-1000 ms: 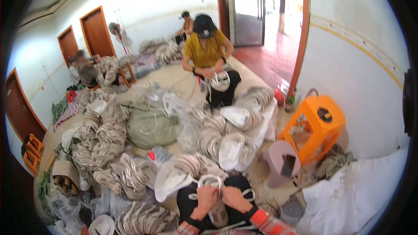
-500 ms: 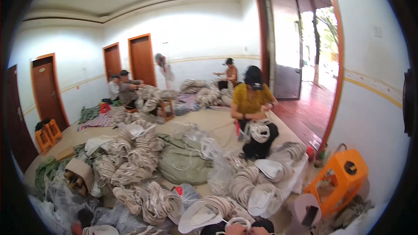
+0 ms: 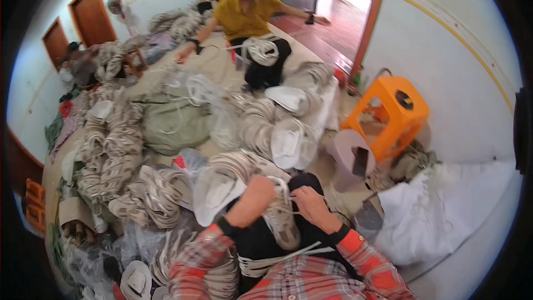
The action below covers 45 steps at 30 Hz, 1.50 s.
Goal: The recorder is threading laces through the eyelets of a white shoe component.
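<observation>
In the head view, a grey-beige shoe point(image 3: 284, 230) is held upon the lap, its toe pointed toward the wearer's body, and the other things are placed from it. The shoe's opening is flanked on its left by the left hand point(image 3: 256, 191), whose fingers are hidden behind its own back, so it cannot be told whether they are clamped on anything. On the shoe's right, a pale lace point(image 3: 287, 210) is pinched in the right hand point(image 3: 312, 206), with thumb and fingers brought together. A bundle of white laces point(image 3: 255, 266) is laid across the waist, just nearer the body than the shoe. To the shoe's left, a row of uppers point(image 3: 244, 164) is nested together, ended by a white-lined piece point(image 3: 219, 191). Farther off beyond the shoe, a green sack point(image 3: 175, 125) is seen to the left, and a co-worker in yellow point(image 3: 244, 14) is seated with both arms spread. Right of the shoe, a mauve stool point(image 3: 341, 158) is topped by a dark flat object point(image 3: 360, 161), and beside it an orange stool point(image 3: 397, 94) is set.
</observation>
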Each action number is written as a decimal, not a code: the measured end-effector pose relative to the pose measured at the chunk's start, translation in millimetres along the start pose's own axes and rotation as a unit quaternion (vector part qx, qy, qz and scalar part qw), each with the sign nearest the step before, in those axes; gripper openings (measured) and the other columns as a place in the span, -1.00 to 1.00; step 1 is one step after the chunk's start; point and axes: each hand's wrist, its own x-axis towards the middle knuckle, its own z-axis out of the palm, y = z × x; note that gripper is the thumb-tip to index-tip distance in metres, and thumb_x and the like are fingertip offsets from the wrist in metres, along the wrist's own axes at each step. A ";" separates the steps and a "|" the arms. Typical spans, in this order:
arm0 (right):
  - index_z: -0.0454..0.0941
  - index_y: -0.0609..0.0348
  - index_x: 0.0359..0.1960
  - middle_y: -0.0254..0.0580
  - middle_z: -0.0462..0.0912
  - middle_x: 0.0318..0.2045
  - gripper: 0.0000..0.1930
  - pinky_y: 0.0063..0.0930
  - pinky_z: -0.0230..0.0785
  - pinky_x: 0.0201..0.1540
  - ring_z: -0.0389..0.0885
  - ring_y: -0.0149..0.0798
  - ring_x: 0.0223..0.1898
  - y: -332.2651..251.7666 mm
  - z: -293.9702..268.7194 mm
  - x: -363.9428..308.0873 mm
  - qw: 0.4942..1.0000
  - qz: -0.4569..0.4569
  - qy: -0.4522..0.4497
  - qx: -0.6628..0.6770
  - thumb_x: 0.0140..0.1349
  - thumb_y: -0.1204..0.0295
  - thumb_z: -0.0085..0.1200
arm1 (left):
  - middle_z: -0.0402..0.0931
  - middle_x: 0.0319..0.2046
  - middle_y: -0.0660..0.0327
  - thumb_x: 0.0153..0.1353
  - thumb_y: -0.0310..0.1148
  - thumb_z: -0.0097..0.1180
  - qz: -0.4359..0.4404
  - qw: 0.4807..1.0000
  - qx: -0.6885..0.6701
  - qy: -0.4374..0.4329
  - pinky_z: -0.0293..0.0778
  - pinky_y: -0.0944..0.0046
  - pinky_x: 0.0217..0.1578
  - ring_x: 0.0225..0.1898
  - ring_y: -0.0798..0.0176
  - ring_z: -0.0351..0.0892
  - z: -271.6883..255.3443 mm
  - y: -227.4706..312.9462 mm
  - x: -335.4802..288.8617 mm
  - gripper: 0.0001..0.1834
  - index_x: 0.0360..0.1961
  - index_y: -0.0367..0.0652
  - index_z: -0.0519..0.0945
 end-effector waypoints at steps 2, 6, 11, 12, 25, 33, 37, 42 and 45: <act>0.43 0.22 -0.33 -0.06 0.47 -0.40 -0.85 -0.21 0.30 -0.21 0.44 0.01 -0.27 3.9 9.8 -10.0 1.000 0.005 0.022 -0.009 0.05 0.46 0.00 | 0.43 -0.52 0.02 -0.01 -0.42 0.01 -0.032 0.989 -0.073 0.126 0.34 0.15 -0.43 -0.43 0.02 0.46 -7.9 -5.1 -16.4 -0.83 -0.35 -0.22 0.48; 0.38 0.19 -0.31 -0.05 0.47 -0.44 -0.82 -0.20 0.31 -0.21 0.47 0.02 -0.31 -5.6 31.5 -26.1 0.994 0.038 -0.089 -0.054 0.07 0.41 0.01 | 0.41 -0.56 0.14 0.09 -0.37 -0.02 -0.016 0.976 -0.216 -0.018 0.28 0.27 -0.53 -0.50 0.18 0.42 43.3 -2.0 -24.2 -0.88 -0.41 -0.19 0.47; 0.35 0.20 -0.26 0.06 0.50 -0.46 -0.78 -0.10 0.34 -0.31 0.51 0.08 -0.35 -5.7 25.2 -33.0 0.985 0.096 -0.139 -0.014 0.09 0.37 -0.01 | 0.39 -0.53 0.33 0.21 -0.29 -0.04 -0.169 0.498 -0.845 -0.093 0.22 0.47 -0.59 -0.57 0.46 0.26 38.2 23.4 -45.7 -0.82 -0.43 -0.16 0.45; 0.36 0.20 -0.27 0.06 0.51 -0.47 -0.78 -0.08 0.35 -0.34 0.52 0.09 -0.36 -6.3 18.2 -26.5 0.981 0.122 -0.151 -0.025 0.10 0.36 -0.02 | 0.40 -0.52 0.33 0.21 -0.30 -0.04 -0.163 0.374 -0.910 -0.070 0.20 0.51 -0.59 -0.56 0.47 0.27 40.0 25.7 -51.2 -0.84 -0.42 -0.15 0.46; 0.42 0.22 -0.50 -0.04 0.40 -0.44 -0.86 -0.23 0.31 -0.32 0.42 0.01 -0.37 26.1 -37.9 19.5 0.982 -0.053 -0.163 -0.074 0.06 0.41 0.04 | 0.32 -0.46 0.29 0.14 -0.44 -0.04 -0.079 0.057 -0.990 0.099 0.22 0.44 -0.52 -0.46 0.38 0.24 46.0 30.2 -85.5 -0.89 -0.32 -0.21 0.36; 0.41 0.32 -0.38 0.02 0.36 -0.28 -0.84 -0.30 0.32 -0.24 0.39 -0.06 -0.18 24.0 -33.5 4.8 0.989 -0.086 -0.045 -0.116 -0.08 0.63 -0.04 | 0.29 -0.46 0.28 0.18 -0.43 -0.06 -0.050 0.031 -0.974 0.217 0.22 0.42 -0.49 -0.47 0.38 0.23 18.2 51.4 -111.6 -0.91 -0.33 -0.22 0.35; 0.41 0.34 -0.27 -0.12 0.46 -0.42 -0.81 -0.49 0.33 -0.31 0.47 -0.31 -0.37 17.1 -9.8 12.7 0.959 0.128 0.104 0.231 0.02 0.61 -0.01 | 0.27 -0.46 0.28 0.16 -0.42 -0.05 -0.052 0.058 -0.974 0.215 0.21 0.41 -0.50 -0.48 0.38 0.21 11.6 61.6 -115.0 -0.90 -0.34 -0.20 0.34; 0.46 0.23 -0.24 -0.34 0.50 -0.56 -0.82 -0.55 0.31 -0.37 0.43 -0.46 -0.52 21.9 -42.3 -0.7 0.853 0.212 -0.119 0.462 0.10 0.51 0.03 | 0.30 -0.47 0.27 0.18 -0.41 -0.04 -0.075 0.060 -0.969 0.227 0.22 0.44 -0.53 -0.48 0.40 0.23 27.3 56.7 -128.4 -0.86 -0.29 -0.26 0.38; 0.47 0.21 -0.29 -0.24 0.55 -0.58 -0.77 -0.48 0.34 -0.43 0.50 -0.39 -0.54 32.6 -52.2 -12.9 0.917 0.162 -0.268 0.246 0.12 0.31 0.04 | 0.30 -0.48 0.27 0.17 -0.42 -0.04 -0.103 0.058 -0.965 0.232 0.22 0.44 -0.53 -0.48 0.40 0.23 29.6 50.8 -139.6 -0.87 -0.30 -0.26 0.38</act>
